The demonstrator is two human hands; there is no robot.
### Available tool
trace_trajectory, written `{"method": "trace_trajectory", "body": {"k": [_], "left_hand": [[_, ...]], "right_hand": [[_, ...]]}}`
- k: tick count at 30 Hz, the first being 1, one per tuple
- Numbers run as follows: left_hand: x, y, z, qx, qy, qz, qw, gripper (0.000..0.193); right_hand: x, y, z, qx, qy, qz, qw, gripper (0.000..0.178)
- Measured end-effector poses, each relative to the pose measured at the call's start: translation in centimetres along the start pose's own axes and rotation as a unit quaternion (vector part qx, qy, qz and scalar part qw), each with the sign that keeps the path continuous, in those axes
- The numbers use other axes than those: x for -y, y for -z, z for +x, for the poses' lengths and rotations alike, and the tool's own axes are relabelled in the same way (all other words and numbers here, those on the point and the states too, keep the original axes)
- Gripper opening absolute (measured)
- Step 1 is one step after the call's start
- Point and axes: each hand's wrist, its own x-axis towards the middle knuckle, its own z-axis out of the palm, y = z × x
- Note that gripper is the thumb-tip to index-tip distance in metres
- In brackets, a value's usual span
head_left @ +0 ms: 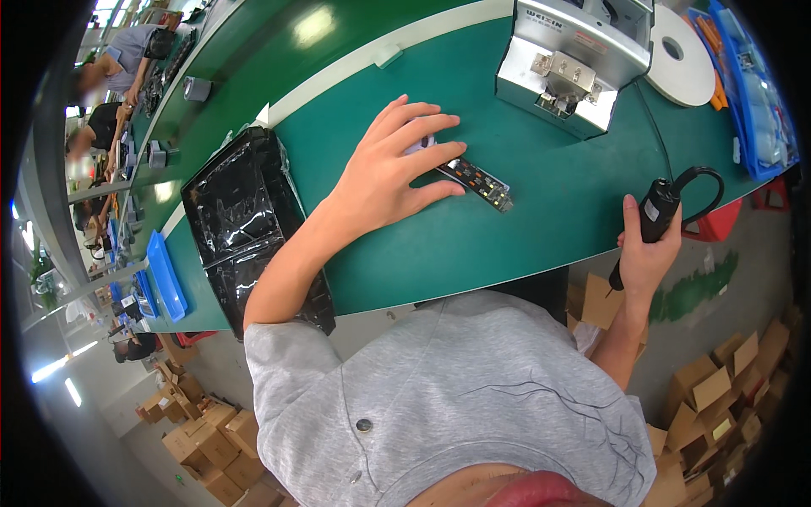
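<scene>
My left hand (390,166) reaches over the green table with its fingers stretched and spread. Beneath those fingers lies a narrow dark circuit board (480,182) with small parts along it; its far-left end is covered by the hand. A bit of something pale shows between the fingers, too hidden to name. Off the table's front edge, at the right, my right hand (649,253) is wrapped round a black electric screwdriver (659,211). Its thin bit points down toward my body, and a looped cord leaves the other end.
A metal machine (553,72) stands at the back, beside a white reel (676,59). Blue bins (756,101) sit at far right. Black plastic wrapping (245,211) lies left of my arm. Cardboard boxes (718,389) are on the floor; people work at far left.
</scene>
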Motion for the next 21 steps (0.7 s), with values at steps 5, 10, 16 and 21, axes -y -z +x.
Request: {"method": "trace_trajectory", "body": {"k": [5, 10, 16, 21], "left_hand": [[0.6, -0.1, -0.1, 0.042, 0.024, -0.035, 0.998, 0.035], [0.9, 1.1, 0.2, 0.067, 0.045, -0.036, 0.996, 0.032], [1.2, 2.1, 1.2, 0.115, 0.073, -0.059, 0.989, 0.03], [0.6, 2.4, 1.7, 0.149, 0.078, -0.049, 0.984, 0.03]], "right_hand": [[-0.3, 0.0, -0.1, 0.0, 0.005, 0.013, 1.0, 0.026], [0.1, -0.1, -0.1, -0.006, -0.003, 0.007, 1.0, 0.027], [-0.3, 0.0, -0.1, -0.002, 0.003, 0.006, 1.0, 0.029], [-0.5, 0.1, -0.1, 0.004, 0.006, 0.004, 1.0, 0.029]]}}
